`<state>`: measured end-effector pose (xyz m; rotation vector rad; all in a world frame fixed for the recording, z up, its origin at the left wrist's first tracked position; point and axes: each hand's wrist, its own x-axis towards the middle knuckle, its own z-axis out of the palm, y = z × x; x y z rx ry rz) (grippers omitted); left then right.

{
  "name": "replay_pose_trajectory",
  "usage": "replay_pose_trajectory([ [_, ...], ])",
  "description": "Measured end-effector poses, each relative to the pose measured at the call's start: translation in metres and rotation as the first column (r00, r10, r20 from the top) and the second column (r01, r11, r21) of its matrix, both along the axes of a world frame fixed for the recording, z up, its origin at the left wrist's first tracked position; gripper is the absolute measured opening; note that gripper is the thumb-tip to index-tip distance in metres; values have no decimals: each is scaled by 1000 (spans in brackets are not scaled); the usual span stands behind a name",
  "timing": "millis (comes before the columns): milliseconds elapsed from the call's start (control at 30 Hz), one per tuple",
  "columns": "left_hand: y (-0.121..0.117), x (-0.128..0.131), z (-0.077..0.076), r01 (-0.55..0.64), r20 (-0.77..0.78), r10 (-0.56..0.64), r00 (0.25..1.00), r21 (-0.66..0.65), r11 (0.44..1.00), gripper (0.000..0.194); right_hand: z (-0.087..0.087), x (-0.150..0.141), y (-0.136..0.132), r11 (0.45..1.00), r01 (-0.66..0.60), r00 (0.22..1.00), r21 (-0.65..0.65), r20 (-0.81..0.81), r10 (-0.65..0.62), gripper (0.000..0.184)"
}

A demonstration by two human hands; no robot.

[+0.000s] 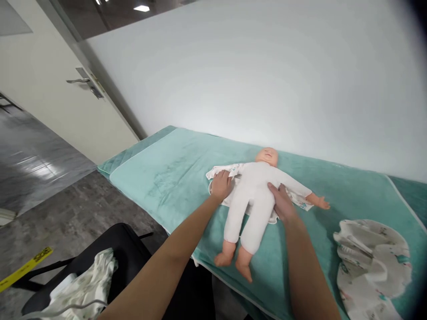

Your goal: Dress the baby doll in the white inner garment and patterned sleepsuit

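Note:
A baby doll (255,195) in a white body lies on its back on a teal padded mat (167,178), head toward the wall. A white patterned garment (222,172) is spread under it. My left hand (220,185) grips the garment at the doll's left arm, fingers closed on the cloth. My right hand (282,202) presses against the doll's side at the waist, thumb on the belly, fingers curled under it.
A crumpled patterned cloth (373,262) lies on the mat at the right. A black chair (113,262) with another patterned cloth (86,284) stands at the lower left. A white wall rises behind the mat; a door (50,89) is at the left.

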<state>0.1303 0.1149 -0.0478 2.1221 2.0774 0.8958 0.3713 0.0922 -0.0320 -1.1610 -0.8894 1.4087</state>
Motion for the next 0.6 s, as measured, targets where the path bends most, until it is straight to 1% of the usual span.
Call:
replay_pose_trajectory([
  [67,2,-1,5,-38,73,39,997,-13,999,25,-1,-3,1,1000,-1,1000,5,-23,1,53],
  [167,16,0,17,-75,189,79,979,-29,997,30,-5,-3,2,999,-10,999,34,-46,12,53],
  [300,45,14,43,-16,297,21,955,-19,1000,30,-10,-4,1,994,-35,994,101,-96,45,58],
  [400,58,32,65,22,335,-21,942,1,1000,30,-12,-8,0,993,-37,995,108,-85,47,61],
  [500,56,50,85,95,332,-90,939,0,995,28,-14,-11,0,993,-65,996,95,-55,71,62],
  [600,39,65,100,205,235,-182,955,-79,975,25,-17,-13,2,985,-145,988,93,-48,150,59],
])
